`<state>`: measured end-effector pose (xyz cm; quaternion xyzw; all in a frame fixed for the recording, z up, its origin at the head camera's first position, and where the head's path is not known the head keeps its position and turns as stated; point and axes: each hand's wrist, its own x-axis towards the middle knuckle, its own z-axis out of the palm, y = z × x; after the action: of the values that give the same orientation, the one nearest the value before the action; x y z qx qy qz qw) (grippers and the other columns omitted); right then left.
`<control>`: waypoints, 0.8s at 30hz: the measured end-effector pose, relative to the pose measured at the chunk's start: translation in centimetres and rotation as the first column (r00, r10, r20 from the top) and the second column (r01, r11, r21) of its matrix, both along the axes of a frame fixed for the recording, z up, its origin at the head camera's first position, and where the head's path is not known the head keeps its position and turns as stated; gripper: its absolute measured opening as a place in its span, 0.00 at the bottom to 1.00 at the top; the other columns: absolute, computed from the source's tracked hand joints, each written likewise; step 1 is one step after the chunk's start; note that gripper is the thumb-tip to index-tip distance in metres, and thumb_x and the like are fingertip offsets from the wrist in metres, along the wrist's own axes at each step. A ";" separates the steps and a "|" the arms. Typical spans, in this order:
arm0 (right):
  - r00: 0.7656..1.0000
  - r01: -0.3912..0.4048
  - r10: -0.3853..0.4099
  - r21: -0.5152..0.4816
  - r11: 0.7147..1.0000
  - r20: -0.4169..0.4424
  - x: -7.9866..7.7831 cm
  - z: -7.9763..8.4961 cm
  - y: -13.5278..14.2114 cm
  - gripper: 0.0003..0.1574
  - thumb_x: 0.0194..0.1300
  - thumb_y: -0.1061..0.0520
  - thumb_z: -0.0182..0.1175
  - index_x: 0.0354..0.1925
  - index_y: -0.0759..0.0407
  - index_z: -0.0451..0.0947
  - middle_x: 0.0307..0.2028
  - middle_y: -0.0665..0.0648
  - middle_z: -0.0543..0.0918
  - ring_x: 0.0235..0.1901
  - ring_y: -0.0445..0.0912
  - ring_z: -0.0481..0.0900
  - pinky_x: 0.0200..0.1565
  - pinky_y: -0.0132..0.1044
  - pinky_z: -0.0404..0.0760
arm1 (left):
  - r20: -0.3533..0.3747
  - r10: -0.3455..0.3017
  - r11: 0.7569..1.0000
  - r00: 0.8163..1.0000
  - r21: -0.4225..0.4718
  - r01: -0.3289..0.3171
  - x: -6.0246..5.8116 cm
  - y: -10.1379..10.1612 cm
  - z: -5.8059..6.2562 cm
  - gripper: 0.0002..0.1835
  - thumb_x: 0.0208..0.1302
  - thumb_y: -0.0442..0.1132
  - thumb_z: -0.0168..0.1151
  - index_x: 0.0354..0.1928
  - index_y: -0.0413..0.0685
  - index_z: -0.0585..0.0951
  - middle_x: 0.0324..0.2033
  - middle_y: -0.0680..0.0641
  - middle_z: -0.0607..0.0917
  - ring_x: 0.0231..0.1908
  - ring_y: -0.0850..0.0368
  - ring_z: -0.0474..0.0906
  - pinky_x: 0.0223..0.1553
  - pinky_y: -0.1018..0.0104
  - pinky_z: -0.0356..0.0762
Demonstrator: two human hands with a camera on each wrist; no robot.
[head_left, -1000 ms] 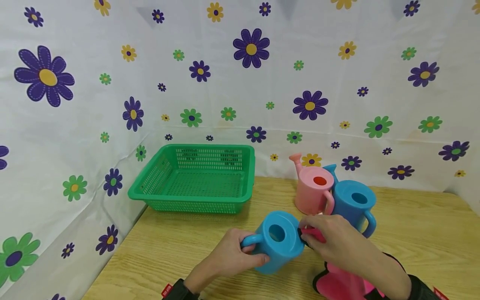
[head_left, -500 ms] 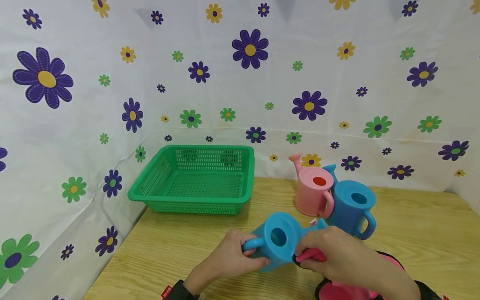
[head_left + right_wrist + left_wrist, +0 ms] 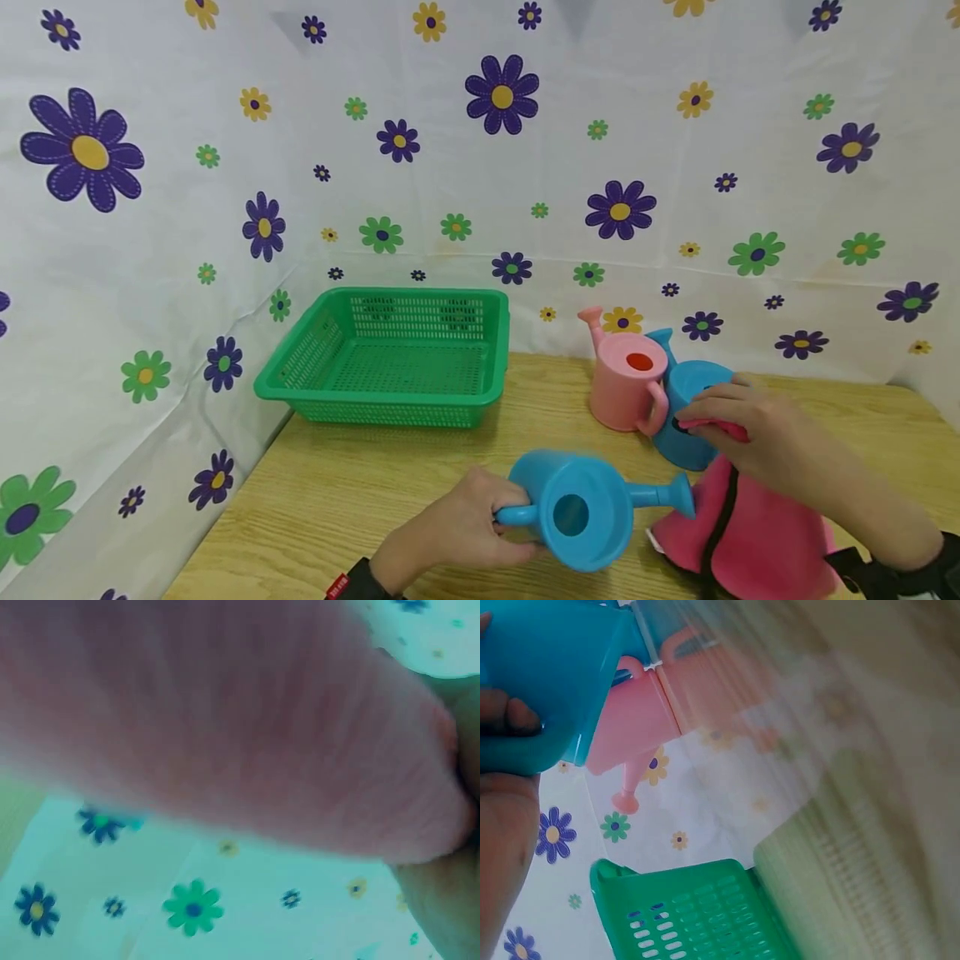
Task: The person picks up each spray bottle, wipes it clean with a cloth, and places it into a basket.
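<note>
In the head view my left hand grips the handle of a light blue watering can. The can is tilted with its top facing me; its spout points right, its tip close to or touching a pink fabric item with black trim and a white tag. My right hand pinches a black-edged part of that fabric, raised in front of a second blue watering can. The fabric's kind is unclear. The left wrist view shows the held can close up; a blurred pinkish surface fills much of the right wrist view.
A green plastic basket stands at the back left of the wooden table. A pink watering can stands beside the second blue can at the back. A flowered white sheet hangs behind the table.
My right hand has moved right and up, away from the held can, drawing the pink fabric with it. The held can has tipped further toward me and its whole spout shows.
</note>
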<state>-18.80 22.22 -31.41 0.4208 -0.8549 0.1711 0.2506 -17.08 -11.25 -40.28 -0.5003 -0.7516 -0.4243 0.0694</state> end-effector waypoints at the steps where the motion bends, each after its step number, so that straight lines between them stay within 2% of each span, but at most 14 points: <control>1: 1.000 0.002 -0.002 -0.002 1.000 -0.024 -0.2 0.0 0.2 0.28 0.30 0.73 0.77 0.35 0.56 0.86 0.33 0.51 0.86 0.32 0.42 0.73 0.21 0.32 0.82 | -0.037 -0.013 1.000 0.999 -0.013 0.013 0.0 0.1 0.1 0.26 0.42 0.31 0.76 0.11 0.47 0.63 0.11 0.54 0.62 0.15 0.71 0.56 0.20 0.86 0.52; 3: 0.998 0.006 -0.007 -0.005 1.000 -0.059 -0.5 0.1 0.2 0.27 0.31 0.72 0.76 0.36 0.56 0.86 0.35 0.53 0.86 0.34 0.43 0.70 0.21 0.32 0.80 | -0.103 -0.037 0.998 0.994 -0.046 0.033 -0.1 0.4 -0.1 0.26 0.42 0.32 0.77 0.11 0.48 0.64 0.11 0.55 0.63 0.17 0.71 0.58 0.22 0.86 0.55; 5: 0.999 0.028 -0.028 -0.012 1.000 -0.033 -0.5 0.2 -0.3 0.24 0.37 0.69 0.74 0.38 0.56 0.87 0.38 0.54 0.85 0.36 0.43 0.69 0.22 0.35 0.79 | -0.171 -0.057 0.996 0.984 -0.084 0.043 -0.3 0.6 -0.4 0.25 0.43 0.34 0.77 0.11 0.49 0.65 0.12 0.55 0.63 0.19 0.71 0.59 0.24 0.85 0.57; 7: 0.998 0.040 -0.041 0.003 0.999 0.056 -0.4 0.2 -1.1 0.24 0.41 0.67 0.71 0.41 0.54 0.86 0.43 0.55 0.84 0.42 0.45 0.70 0.28 0.40 0.82 | -0.228 -0.066 0.991 0.971 -0.125 0.038 -0.6 0.8 -0.7 0.25 0.44 0.37 0.77 0.11 0.50 0.65 0.12 0.56 0.62 0.20 0.70 0.58 0.25 0.84 0.59; 9: 0.986 0.028 -0.036 0.049 0.998 0.162 -0.2 0.2 -2.2 0.23 0.46 0.63 0.70 0.44 0.52 0.85 0.45 0.53 0.83 0.44 0.44 0.70 0.32 0.44 0.82 | -0.259 -0.076 0.986 0.963 -0.162 0.034 -0.7 0.9 -0.9 0.25 0.46 0.39 0.76 0.12 0.51 0.65 0.13 0.56 0.61 0.20 0.69 0.59 0.27 0.82 0.61; 13: 0.930 -0.077 0.026 0.127 0.989 0.366 0.1 0.3 -4.4 0.21 0.52 0.64 0.69 0.46 0.49 0.84 0.44 0.48 0.84 0.46 0.43 0.74 0.40 0.47 0.84 | -0.256 -0.114 0.970 0.960 -0.236 0.052 -0.8 1.3 -0.9 0.25 0.51 0.38 0.73 0.13 0.50 0.63 0.14 0.55 0.59 0.21 0.67 0.59 0.28 0.81 0.59; 17: 0.879 -0.150 0.064 0.147 0.978 0.473 -0.1 0.2 -6.2 0.17 0.57 0.64 0.68 0.45 0.48 0.84 0.41 0.45 0.84 0.45 0.42 0.76 0.44 0.47 0.85 | -0.267 -0.138 0.953 0.954 -0.299 0.054 -0.6 1.5 -0.6 0.26 0.54 0.37 0.71 0.13 0.50 0.60 0.15 0.54 0.57 0.22 0.66 0.58 0.29 0.80 0.57; 20: 0.862 -0.162 0.048 0.184 0.970 0.504 -0.5 0.1 -7.2 0.15 0.59 0.61 0.67 0.46 0.50 0.85 0.42 0.47 0.85 0.47 0.44 0.77 0.47 0.49 0.84 | -0.287 -0.150 0.941 0.946 -0.334 0.048 -0.4 1.8 -0.5 0.26 0.56 0.36 0.69 0.14 0.50 0.60 0.16 0.54 0.57 0.22 0.65 0.59 0.29 0.79 0.57; 24: 0.861 -0.158 0.019 0.232 0.960 0.508 -0.9 -0.5 -7.8 0.15 0.60 0.58 0.67 0.48 0.53 0.85 0.43 0.49 0.86 0.46 0.45 0.78 0.47 0.49 0.84 | -0.278 -0.157 0.928 0.948 -0.369 0.045 0.0 2.2 -0.4 0.24 0.60 0.38 0.66 0.14 0.51 0.62 0.16 0.56 0.61 0.24 0.67 0.60 0.31 0.80 0.58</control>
<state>-19.73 14.38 -31.95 0.4307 -0.8852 0.1698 -0.0465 -17.09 -9.02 -40.64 -0.6021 -0.7694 -0.2016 0.0693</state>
